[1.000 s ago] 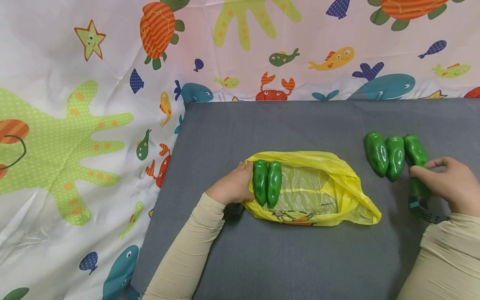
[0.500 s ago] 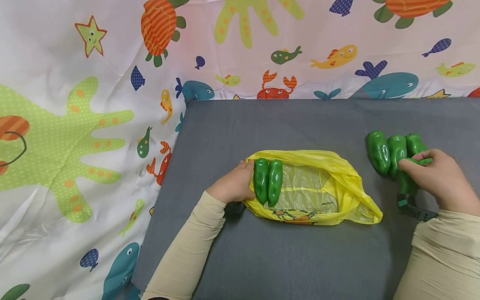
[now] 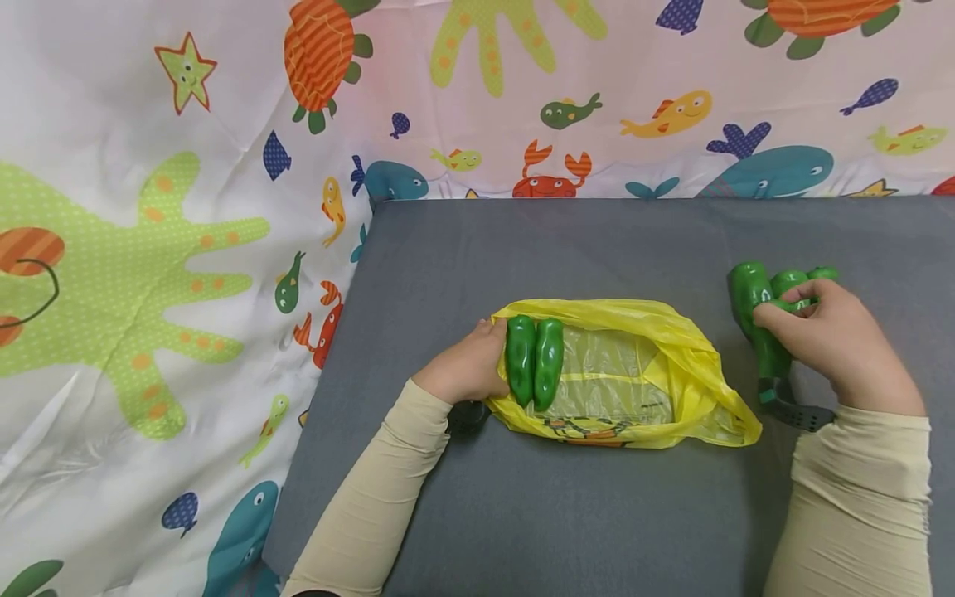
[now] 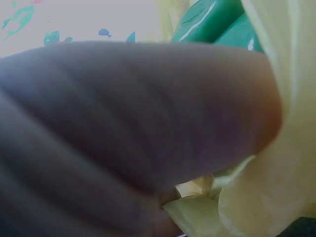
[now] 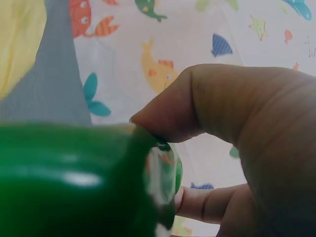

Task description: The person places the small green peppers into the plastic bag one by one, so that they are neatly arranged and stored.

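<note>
Two green peppers (image 3: 549,365) lie in the yellow bag (image 3: 694,369).

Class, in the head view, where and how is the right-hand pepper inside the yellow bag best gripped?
Probably around its middle, from above and the right: the right-hand pepper is long and narrow, its right side faces bare bag, while the left-hand pepper lies close along its left.

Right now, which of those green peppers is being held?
The pepper pinched in the right hand; two other peppers lie in the yellow bag, three more peppers on the grey table.
</note>
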A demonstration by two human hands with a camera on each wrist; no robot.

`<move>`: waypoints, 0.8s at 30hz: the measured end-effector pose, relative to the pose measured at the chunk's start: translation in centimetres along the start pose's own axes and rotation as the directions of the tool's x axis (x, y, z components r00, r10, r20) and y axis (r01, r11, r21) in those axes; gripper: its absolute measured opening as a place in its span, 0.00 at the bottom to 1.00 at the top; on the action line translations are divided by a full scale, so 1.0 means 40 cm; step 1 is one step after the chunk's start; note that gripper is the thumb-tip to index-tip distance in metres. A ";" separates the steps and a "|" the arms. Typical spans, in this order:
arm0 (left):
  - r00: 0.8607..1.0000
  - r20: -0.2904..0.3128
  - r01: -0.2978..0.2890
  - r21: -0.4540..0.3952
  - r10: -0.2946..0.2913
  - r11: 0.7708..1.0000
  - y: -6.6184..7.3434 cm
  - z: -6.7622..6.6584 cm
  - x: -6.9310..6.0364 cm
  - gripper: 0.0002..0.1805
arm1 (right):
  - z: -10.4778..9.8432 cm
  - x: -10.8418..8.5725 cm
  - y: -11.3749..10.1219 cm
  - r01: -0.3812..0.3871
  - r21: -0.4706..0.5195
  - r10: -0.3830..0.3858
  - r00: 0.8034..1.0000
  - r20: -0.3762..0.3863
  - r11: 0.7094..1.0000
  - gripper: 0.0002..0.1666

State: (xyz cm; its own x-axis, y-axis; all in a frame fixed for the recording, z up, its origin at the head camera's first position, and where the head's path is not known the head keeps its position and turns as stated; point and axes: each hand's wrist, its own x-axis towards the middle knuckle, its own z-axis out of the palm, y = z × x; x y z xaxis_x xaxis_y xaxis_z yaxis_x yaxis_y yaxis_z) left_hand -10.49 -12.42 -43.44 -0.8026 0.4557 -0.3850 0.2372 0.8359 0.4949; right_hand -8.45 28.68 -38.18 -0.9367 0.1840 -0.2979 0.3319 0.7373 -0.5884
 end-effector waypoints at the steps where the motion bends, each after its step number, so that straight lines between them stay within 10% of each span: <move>1: 1.000 0.003 0.003 -0.002 -0.003 1.000 0.000 0.000 0.000 0.59 | 0.003 0.000 -0.007 0.009 -0.001 -0.009 1.000 0.004 1.000 0.34; 24: 1.000 0.011 0.010 -0.016 -0.010 1.000 0.001 -0.004 -0.001 0.58 | 0.079 0.012 -0.163 0.131 0.056 -0.138 0.978 0.158 0.990 0.38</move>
State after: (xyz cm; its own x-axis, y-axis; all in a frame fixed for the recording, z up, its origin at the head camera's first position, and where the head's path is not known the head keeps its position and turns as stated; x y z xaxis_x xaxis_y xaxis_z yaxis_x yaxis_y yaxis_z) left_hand -10.52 -12.43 -43.29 -0.7989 0.4509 -0.3981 0.2205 0.8353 0.5036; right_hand -10.73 21.88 -36.87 -0.9442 -0.0247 -0.3285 0.2122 0.7172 -0.6638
